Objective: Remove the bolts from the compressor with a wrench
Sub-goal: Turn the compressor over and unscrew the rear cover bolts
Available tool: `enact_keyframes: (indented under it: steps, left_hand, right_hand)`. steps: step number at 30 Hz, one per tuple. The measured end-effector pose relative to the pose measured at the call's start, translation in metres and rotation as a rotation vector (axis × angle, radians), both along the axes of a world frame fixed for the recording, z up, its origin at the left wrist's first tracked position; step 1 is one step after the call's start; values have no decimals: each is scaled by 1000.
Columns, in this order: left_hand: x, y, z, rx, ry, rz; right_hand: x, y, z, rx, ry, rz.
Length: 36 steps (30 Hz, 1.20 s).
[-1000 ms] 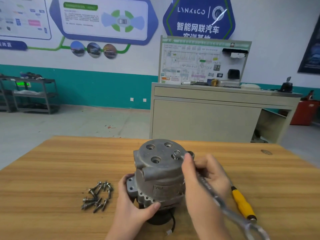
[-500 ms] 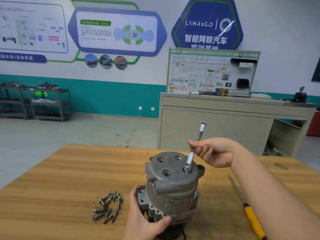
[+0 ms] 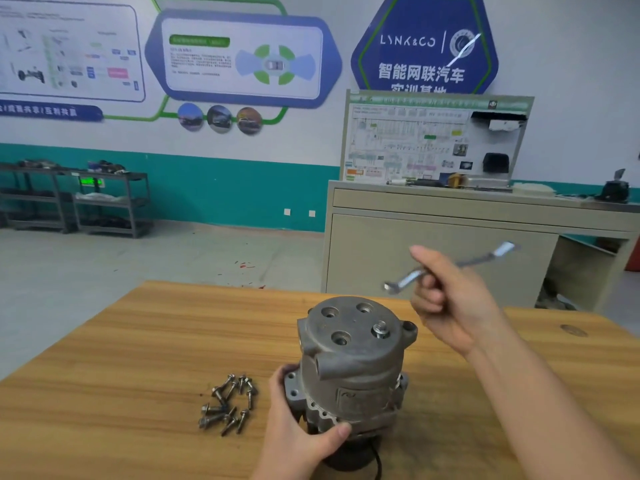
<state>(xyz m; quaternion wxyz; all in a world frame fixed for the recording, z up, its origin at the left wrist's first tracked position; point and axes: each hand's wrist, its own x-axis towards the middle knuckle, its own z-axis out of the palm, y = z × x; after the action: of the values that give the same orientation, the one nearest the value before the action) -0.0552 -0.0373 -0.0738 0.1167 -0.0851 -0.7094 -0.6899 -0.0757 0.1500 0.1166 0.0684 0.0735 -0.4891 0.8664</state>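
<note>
Your left hand [image 3: 298, 441] curls around the lower flange of the compressor [image 3: 353, 368], which stands upright on the wooden table [image 3: 104, 393]. Your right hand [image 3: 450, 299] is raised above and to the right of it, fingers closed around the wrench [image 3: 446, 268], clear of the metal. One bolt [image 3: 380, 330] sits in the top face; loose bolts [image 3: 228, 403] lie just left
</note>
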Motion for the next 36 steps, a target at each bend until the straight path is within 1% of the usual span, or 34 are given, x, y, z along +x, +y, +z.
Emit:
enact_keyframes:
  steps: [3,5,6,8,10,14,16,20,24,28,29,32,33,34,35,36]
  left_hand:
    - [-1,2,1,-7,16,10]
    - [-1,2,2,-15,25,16]
    - [-1,3,2,-20,31,18]
    - [0,3,1,-26,38,28]
    - [0,3,1,-24,34,34]
    - [0,2,0,-24,34,31]
    - [0,2,0,-17,33,29]
    - [0,2,-1,-7,43,30]
    - [-1,3,0,-8,64,30]
    - [0,4,-1,-6,79,39]
    - [-1,4,-2,-2,81,41]
    - [-4,4,-5,2,83,40]
    - [-5,4,-6,15,73,37]
    - [-5,4,-6,34,64,31]
    - [-5,3,-7,40,60,25]
    - [-5,3,-6,29,65,25]
  right_hand:
    - [17,5,-38,104,121,-379]
    - [25,3,-54,218,228,-597]
    - [29,0,-59,283,281,-679]
    - [36,-9,-65,378,378,-777]
    - [42,-16,-68,456,431,-804]
    - [49,-29,-72,598,478,-847]
    - [53,-34,-69,593,507,-874]
    - [54,-37,-65,509,511,-887]
    - [53,-40,-68,525,489,-882]
    - [53,-47,-68,578,534,-952]
    - [54,-50,-67,618,540,-967]
    - [57,-61,-66,892,611,-1011]
    - [59,-64,-66,951,636,-1016]
    - [58,-65,-69,956,639,-1017]
    - [59,-64,-72,911,606,-1010]
    - [58,-62,-76,809,530,-984]
